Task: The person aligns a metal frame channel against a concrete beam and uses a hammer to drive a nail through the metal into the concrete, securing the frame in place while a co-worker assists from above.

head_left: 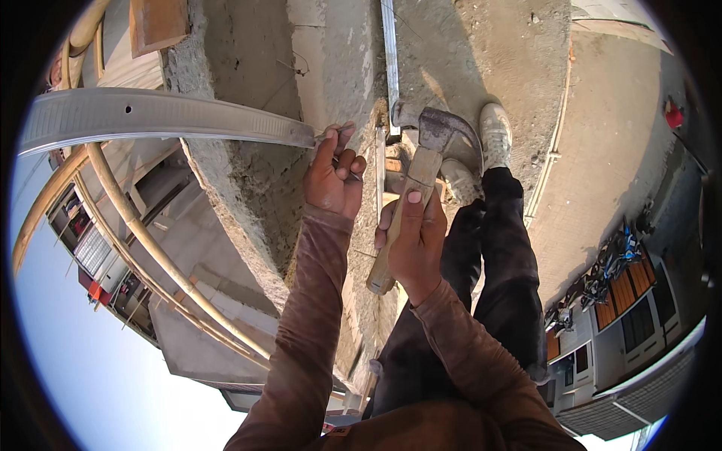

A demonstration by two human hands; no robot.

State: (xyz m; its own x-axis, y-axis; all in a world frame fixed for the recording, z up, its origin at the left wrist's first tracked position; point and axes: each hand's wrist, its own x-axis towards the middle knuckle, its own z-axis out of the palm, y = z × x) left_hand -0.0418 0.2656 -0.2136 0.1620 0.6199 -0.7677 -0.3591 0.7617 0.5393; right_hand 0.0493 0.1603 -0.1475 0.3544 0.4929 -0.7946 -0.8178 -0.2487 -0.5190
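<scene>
My right hand [419, 244] is wrapped around the wooden handle of a claw hammer [425, 167], its dark metal head pointing away from me. To its left, my left hand [336, 177] is closed with thumb and fingers at the near end of a long silvery metal channel [188, 114], which stretches off to the left. A thin, wire-like bit shows by these fingertips, too small to name. Below both hands runs a rough concrete ledge [248, 203].
Bamboo poles [143, 229] stand outside the ledge at left, with a drop beyond. Another metal strip [389, 56] lies ahead. My shoes [495, 135] rest on a dusty concrete floor. A wooden block [158, 26] sits at the far left. Parked motorbikes [602, 270] show at right.
</scene>
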